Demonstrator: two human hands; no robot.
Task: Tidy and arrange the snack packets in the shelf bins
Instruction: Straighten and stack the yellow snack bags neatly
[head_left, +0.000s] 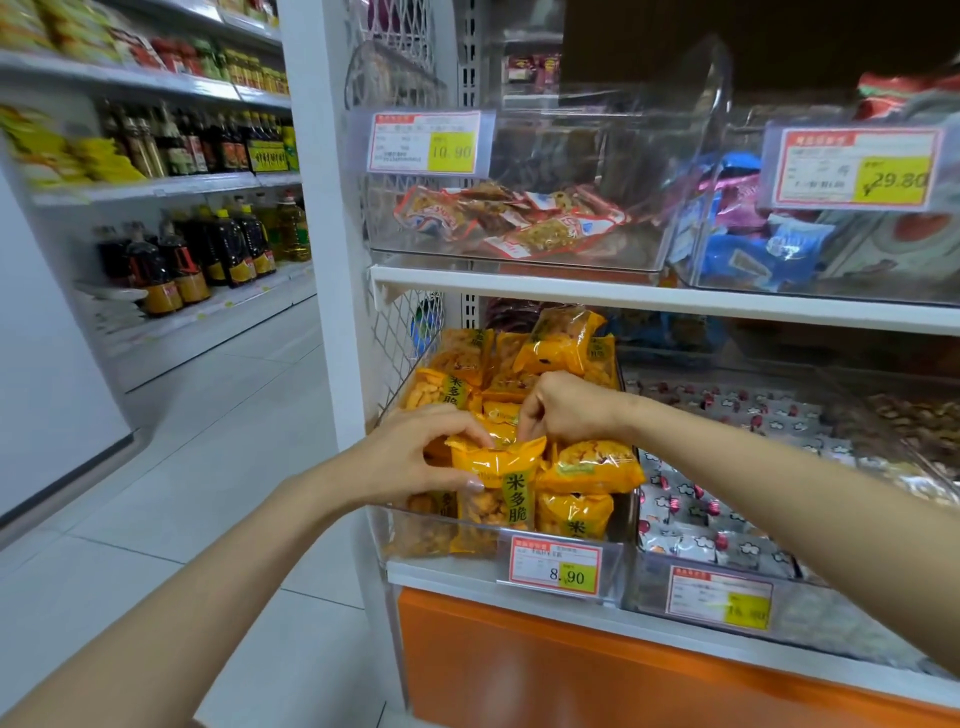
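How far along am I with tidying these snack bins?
Looks early. Done: the front-right packet in the 8.90 bin stands upright. In hand: your left grip holds the front yellow packet; your right grip digs among packets behind, hold unclear. Left: the tilted heap at the back, and loose red-edged packets in the bin above.

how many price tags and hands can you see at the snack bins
price tags: 4
hands, left hand and right hand: 2
total: 6
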